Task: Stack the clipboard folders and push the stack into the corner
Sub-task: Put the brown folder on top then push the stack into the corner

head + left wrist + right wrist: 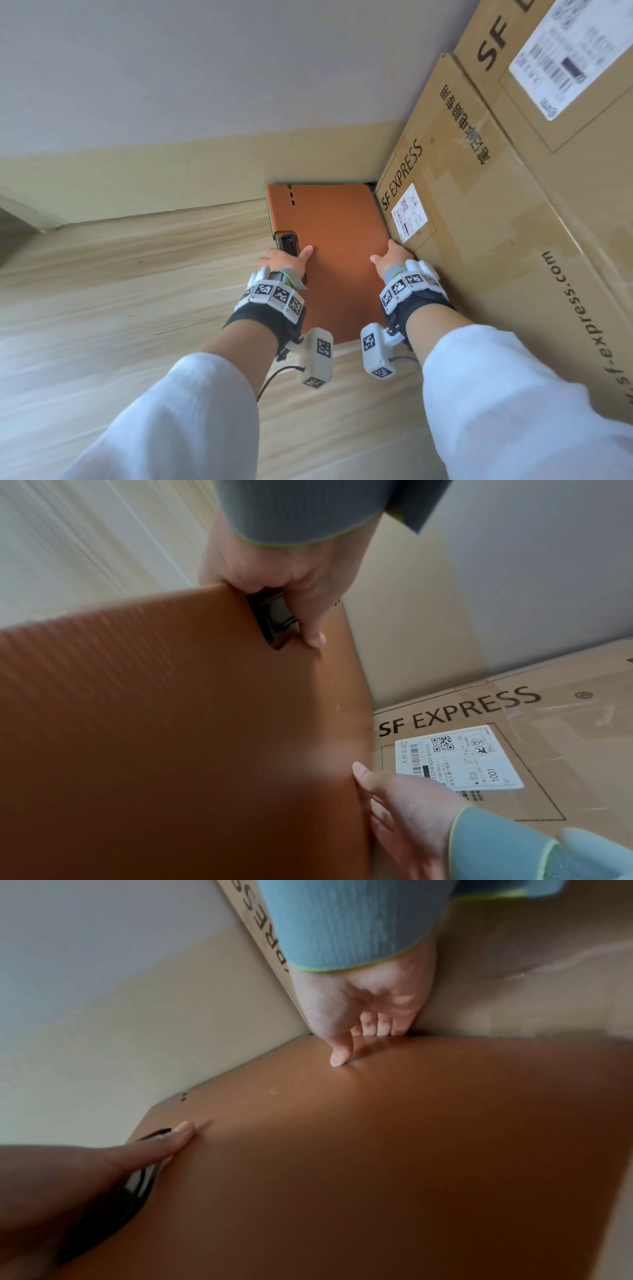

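An orange-brown clipboard folder lies flat on the wooden floor, its far end against the baseboard and its right edge along a cardboard box. A thin darker edge shows beneath its left side; what lies under it is hidden. A black clip sits on its left edge. My left hand grips that edge at the clip, thumb on top. My right hand holds the right edge, thumb pressed on the cover and fingers down between folder and box.
A large SF Express cardboard box stands along the right, with another box beyond it. A beige baseboard runs below the grey wall. Wooden floor stretches to the left and toward me.
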